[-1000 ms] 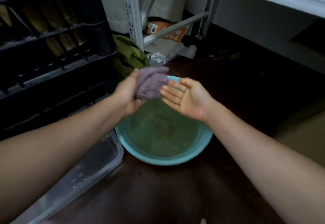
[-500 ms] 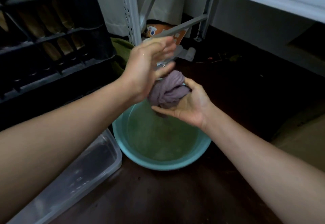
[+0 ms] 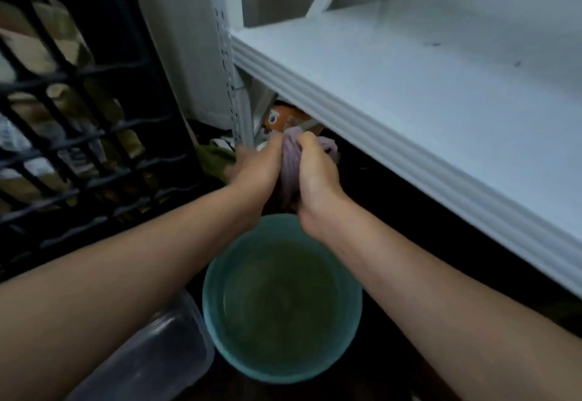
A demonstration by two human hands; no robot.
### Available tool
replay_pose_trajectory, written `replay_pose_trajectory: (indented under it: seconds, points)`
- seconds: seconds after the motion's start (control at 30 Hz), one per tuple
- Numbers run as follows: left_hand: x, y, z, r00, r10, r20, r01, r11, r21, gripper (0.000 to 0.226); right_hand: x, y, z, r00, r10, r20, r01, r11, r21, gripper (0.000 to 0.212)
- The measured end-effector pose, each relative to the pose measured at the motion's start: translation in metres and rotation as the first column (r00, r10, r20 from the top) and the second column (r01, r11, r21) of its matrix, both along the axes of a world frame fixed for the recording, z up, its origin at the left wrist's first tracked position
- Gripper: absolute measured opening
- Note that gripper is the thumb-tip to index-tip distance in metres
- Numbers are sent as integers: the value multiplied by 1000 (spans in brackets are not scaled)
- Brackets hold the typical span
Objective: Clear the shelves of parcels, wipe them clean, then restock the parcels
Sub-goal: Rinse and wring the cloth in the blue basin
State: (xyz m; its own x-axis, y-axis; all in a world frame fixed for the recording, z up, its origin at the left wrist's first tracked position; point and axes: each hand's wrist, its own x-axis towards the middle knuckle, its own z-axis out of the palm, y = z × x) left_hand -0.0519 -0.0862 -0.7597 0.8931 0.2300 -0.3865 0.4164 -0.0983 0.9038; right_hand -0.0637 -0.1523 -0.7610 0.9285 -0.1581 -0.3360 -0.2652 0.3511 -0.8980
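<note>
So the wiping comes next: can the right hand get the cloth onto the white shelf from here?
Probably yes. The right hand grips the purple cloth just below the white shelf, whose near surface looks bare; the left hand must let go.

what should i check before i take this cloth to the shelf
1. Cloth gripped by both the left hand and right hand: ok.
2. Cloth held above the basin so drips land in it: ok.
3. Cloth wrung enough: cannot tell.
4. White shelf free of parcels: ok in the part shown.
5. Shelf has specks left to wipe: ok, a few dark marks show.
</note>
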Motion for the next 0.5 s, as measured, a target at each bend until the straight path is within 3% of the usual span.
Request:
replay_pose_trajectory:
  seconds: [0.07, 0.13, 0.23, 0.3, 0.37, 0.4, 0.43, 0.5]
  points:
    - [-10, 1, 27, 985, -92, -145, 31, 927, -374, 54, -6, -10, 29, 981, 193, 20, -190, 976, -106, 23]
    - [-18, 2, 45, 979, -146, -139, 36, 803, -595, 46, -12, -13, 54, 966, 260, 11, -250, 939, -235, 26]
    - [-26, 1, 61, 994, -101, -43, 45, 733, -679, 43, -18, -9, 96, 985, 141, 104, -77, 881, -468, 33]
    - [-29, -1, 71, 998, -64, -24, 28, 701, -712, 44, -18, -10, 123, 958, 71, 279, 85, 856, -510, 27]
    - [-31, -5, 84, 999, -43, -2, 28, 682, -730, 46, -17, -11, 148, 907, 10, 420, 146, 929, -339, 12]
    - [-31, -7, 94, 999, -35, 12, 33, 659, -751, 47, -14, -11, 158, 908, -22, 419, 101, 980, -169, 10]
    - [-30, -9, 105, 999, -27, 34, 43, 631, -774, 49, -12, -11, 166, 936, -12, 351, 3, 1000, 27, 11]
    - [-25, -13, 126, 997, 7, 72, 55, 564, -824, 51, -8, -17, 179, 976, 146, 162, -192, 927, 322, 17]
